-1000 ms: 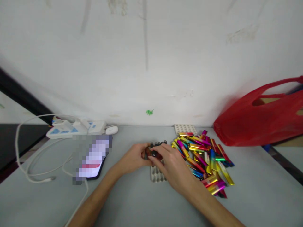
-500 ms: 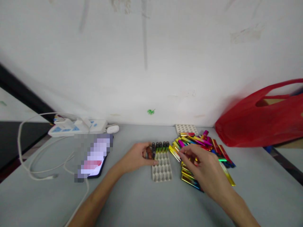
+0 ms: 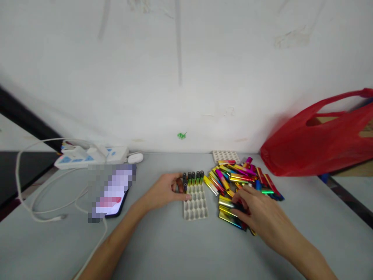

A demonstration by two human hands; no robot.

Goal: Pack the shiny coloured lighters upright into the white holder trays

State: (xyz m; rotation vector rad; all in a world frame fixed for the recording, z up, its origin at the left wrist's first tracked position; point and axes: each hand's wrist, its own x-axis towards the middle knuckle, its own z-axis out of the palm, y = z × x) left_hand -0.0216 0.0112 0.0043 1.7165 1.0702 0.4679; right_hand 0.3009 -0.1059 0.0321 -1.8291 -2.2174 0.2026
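A pale dimpled tray (image 3: 195, 206) lies on the table. Several dark battery-like cylinders (image 3: 193, 177) with green lower parts stand upright along its far end, and one more is at its left side. My left hand (image 3: 166, 190) grips the tray's left edge, its thumb on the tray and its other fingers curled by the standing cylinders. To the right is a loose pile of shiny batteries (image 3: 223, 179) in gold, red, purple and blue. My right hand (image 3: 256, 206) is over the near part of this pile, fingertips closed around a gold battery (image 3: 225, 203); the fingertips are partly hidden.
A second pale tray (image 3: 225, 156) lies behind the pile. At the right stands a red bag (image 3: 314, 144). On the left are a phone (image 3: 116, 190), a white power strip (image 3: 93, 156), a small white case (image 3: 135, 158) and a looping white cable (image 3: 18, 175).
My right hand has moved from the pile's left side down and to the right, to its near gold batteries. My left hand stays on the tray. The whole view has shifted slightly.
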